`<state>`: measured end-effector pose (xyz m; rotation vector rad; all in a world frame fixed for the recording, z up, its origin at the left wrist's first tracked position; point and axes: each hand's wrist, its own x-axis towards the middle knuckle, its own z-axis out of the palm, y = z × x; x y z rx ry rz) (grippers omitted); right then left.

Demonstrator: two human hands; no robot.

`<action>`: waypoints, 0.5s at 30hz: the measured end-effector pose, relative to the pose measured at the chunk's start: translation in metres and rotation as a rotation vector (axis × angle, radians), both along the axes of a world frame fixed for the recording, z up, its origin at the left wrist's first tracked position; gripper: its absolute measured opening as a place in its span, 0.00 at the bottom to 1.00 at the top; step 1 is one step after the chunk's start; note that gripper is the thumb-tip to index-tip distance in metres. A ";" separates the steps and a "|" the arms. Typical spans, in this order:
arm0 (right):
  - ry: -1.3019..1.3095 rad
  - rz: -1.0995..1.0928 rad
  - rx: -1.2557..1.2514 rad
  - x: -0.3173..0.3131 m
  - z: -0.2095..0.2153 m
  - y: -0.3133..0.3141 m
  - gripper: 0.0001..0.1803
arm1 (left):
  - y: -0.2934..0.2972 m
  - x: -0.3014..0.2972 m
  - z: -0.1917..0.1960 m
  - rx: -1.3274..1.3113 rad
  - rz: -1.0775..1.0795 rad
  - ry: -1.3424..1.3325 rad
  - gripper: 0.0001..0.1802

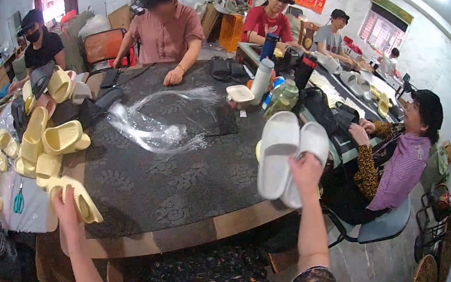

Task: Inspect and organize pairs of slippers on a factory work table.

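My right hand (304, 171) grips a pair of white slide slippers (289, 155), held together soles outward and raised over the right edge of the dark patterned table (174, 189). My left hand (65, 207) rests on a pale yellow slipper (81, 200) at the table's left edge, fingers closed over it. More yellow slippers (50, 138) lie piled just beyond it. Clear plastic bags (151, 130) lie crumpled in the table's middle.
Several people sit around the table: one in a pink shirt (167, 30) at the far side, one in a striped pink vest (409, 157) at right. Bottles (261, 80), a white box (240, 93), dark bags (229, 70) and teal scissors (19, 201) are also about.
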<state>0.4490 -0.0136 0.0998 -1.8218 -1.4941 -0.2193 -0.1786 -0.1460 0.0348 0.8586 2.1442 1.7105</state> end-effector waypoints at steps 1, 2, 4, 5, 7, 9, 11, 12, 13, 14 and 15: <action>-0.005 -0.014 -0.006 0.005 0.003 0.008 0.20 | -0.002 0.005 0.006 0.090 -0.077 -0.099 0.29; -0.064 -0.076 -0.056 0.013 0.004 0.019 0.21 | 0.000 0.011 0.011 0.151 -0.201 -0.185 0.25; -0.067 -0.075 -0.153 0.024 0.004 0.038 0.23 | -0.001 0.047 0.037 0.189 -0.327 -0.161 0.24; -0.065 -0.062 -0.160 0.028 0.004 0.047 0.23 | -0.003 0.062 0.052 0.165 -0.446 -0.015 0.26; -0.082 -0.121 -0.203 0.035 -0.003 0.057 0.25 | -0.008 0.101 0.087 0.075 -0.684 0.200 0.29; 0.013 -0.115 -0.190 0.035 -0.011 0.053 0.27 | -0.007 0.132 0.115 -0.006 -0.926 0.434 0.27; 0.034 -0.093 -0.095 0.016 -0.018 0.045 0.32 | -0.005 0.147 0.120 -0.018 -1.112 0.694 0.22; 0.038 -0.072 -0.086 0.001 -0.021 0.038 0.32 | 0.000 0.153 0.109 -0.009 -1.181 0.788 0.21; -0.107 -0.032 0.079 -0.027 -0.012 0.024 0.32 | 0.005 0.156 0.088 0.037 -1.210 0.818 0.21; -0.246 0.000 0.251 -0.054 -0.005 0.009 0.32 | 0.006 0.159 0.068 0.085 -1.243 0.854 0.21; -0.139 0.174 0.229 -0.075 -0.007 -0.003 0.29 | 0.007 0.163 0.058 0.045 -1.238 0.924 0.20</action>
